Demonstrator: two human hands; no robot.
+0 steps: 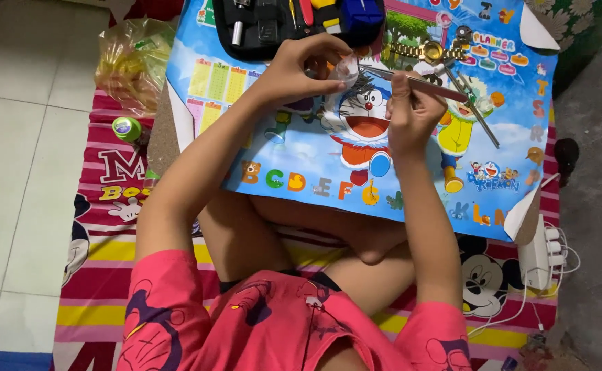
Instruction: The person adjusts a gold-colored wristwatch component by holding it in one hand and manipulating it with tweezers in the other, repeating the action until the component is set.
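Here left hand [301, 69] pinches a small round clear piece [347, 69] above the cartoon board [328, 165]; right hand [411, 113] clamps tweezers [411, 81], tips at it. Mid-fitting, seemingly; next needs steady, fine tip placement.

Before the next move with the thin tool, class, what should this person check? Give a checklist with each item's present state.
1. Left hand grips the small round part firmly: ok, pinched between the fingertips.
2. Right hand controls the thin metal tool: ok, its tip reaches the part.
3. Tip seated in the correct spot: cannot tell, too small to see.
4. Colourful board lies steady across the lap: cannot tell.
5. Gold watch band and loose metal tool lie clear of the hands: ok, both apart on the board.
6. Black tool case within reach: ok, at the board's far edge.
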